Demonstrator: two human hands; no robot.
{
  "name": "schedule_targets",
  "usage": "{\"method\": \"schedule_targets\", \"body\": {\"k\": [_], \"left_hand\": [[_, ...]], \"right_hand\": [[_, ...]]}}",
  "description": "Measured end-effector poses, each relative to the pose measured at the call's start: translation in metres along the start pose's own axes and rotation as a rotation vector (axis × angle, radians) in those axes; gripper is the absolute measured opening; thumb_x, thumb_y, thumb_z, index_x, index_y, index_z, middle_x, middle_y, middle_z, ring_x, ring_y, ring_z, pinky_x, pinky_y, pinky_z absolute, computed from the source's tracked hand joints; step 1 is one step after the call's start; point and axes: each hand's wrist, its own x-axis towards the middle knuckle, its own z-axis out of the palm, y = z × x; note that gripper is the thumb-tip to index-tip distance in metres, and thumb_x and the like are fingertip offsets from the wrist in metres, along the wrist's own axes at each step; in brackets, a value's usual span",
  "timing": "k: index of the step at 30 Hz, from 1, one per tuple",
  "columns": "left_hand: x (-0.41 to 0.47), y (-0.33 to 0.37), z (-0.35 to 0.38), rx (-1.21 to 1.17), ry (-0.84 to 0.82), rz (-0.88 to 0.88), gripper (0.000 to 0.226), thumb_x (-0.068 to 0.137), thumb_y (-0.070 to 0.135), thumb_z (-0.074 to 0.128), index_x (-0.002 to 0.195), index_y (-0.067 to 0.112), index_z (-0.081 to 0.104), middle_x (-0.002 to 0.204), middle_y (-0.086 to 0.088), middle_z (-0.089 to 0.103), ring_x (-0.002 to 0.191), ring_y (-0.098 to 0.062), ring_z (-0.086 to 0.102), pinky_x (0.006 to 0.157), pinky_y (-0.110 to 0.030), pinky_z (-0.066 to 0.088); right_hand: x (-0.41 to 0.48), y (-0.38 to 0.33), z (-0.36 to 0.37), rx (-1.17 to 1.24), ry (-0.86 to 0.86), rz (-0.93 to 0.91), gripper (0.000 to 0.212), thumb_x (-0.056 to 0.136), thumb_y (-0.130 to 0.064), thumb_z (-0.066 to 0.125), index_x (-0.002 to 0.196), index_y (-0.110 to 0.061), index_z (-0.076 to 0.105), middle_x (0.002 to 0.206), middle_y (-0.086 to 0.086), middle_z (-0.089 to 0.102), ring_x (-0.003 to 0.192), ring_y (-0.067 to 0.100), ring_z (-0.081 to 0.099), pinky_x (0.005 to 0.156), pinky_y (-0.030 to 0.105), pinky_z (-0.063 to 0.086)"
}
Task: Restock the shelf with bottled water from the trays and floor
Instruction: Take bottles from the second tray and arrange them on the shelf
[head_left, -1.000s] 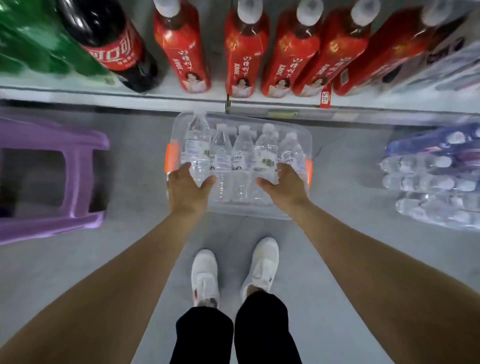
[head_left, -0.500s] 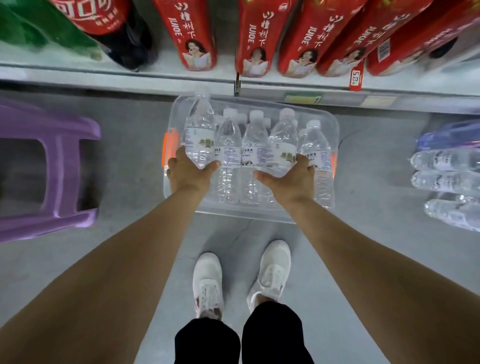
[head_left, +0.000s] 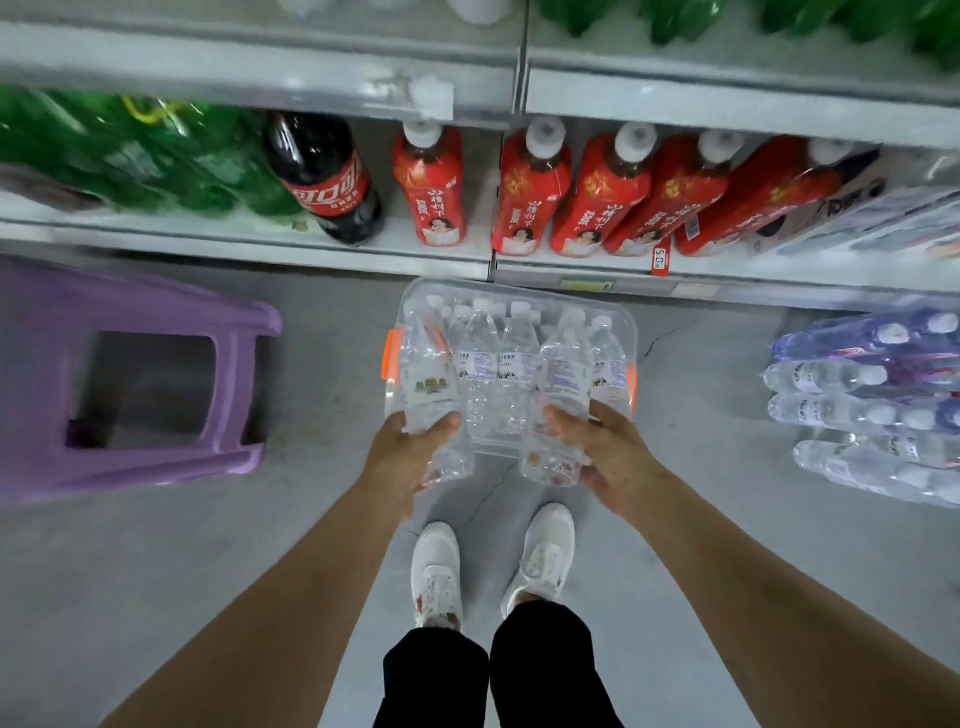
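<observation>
Seen from the head, our left hand (head_left: 410, 457) grips the left bottle (head_left: 431, 384) and our right hand (head_left: 608, 457) grips the right bottle (head_left: 563, 384). Half a second ago both stood in the tray (head_left: 519, 293); now they are lifted clear, ready for shelving. The shelf (head_left: 260, 249) edge juts ahead of the hands. The stool (head_left: 156, 467) sits well left and the water packs (head_left: 857, 415) well right, leaving room between.

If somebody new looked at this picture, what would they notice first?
Two clear water bottles held up in the middle: the left-hand bottle in the left hand, the right-hand bottle in the right hand, above a see-through tub of more bottles on the floor. Behind it, bright red juice bottles line the low shelf. A big purple stool sits at the left.
</observation>
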Motion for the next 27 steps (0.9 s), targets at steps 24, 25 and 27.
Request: {"method": "schedule_targets", "body": {"k": [24,25,27], "left_hand": [[-0.449,0.217,-0.010,-0.133,-0.404,0.744,0.099,0.049,0.047,0.096,0.135,0.023,0.053,0.131,-0.001,0.066,0.116,-0.024,0.065,0.104,-0.053,0.046],[-0.468,0.228,-0.007,-0.165,-0.417,0.778,0.095,0.053,0.040,0.094,0.136,0.022,0.051,0.131,-0.002,0.065,0.116,-0.024,0.065,0.104,-0.052,0.046],[-0.506,0.247,-0.003,-0.195,-0.452,0.846,0.101,0.061,0.035,0.088,0.148,0.028,0.037,0.139,0.001,0.058,0.121,-0.023,0.060,0.109,-0.057,0.041]], "right_hand": [[-0.420,-0.202,-0.006,0.206,-0.461,-0.642,0.041,0.088,-0.013,0.071,0.127,-0.001,0.065,0.115,0.020,0.071,0.099,0.033,0.072,0.083,0.047,0.059],[-0.434,-0.212,-0.008,0.204,-0.482,-0.671,0.037,0.091,-0.010,0.067,0.126,-0.001,0.065,0.113,0.020,0.072,0.097,0.033,0.073,0.080,0.046,0.060],[-0.466,-0.233,-0.013,0.204,-0.518,-0.743,0.044,0.089,-0.011,0.068,0.131,0.001,0.062,0.116,0.021,0.070,0.100,0.035,0.071,0.080,0.047,0.060]]}}
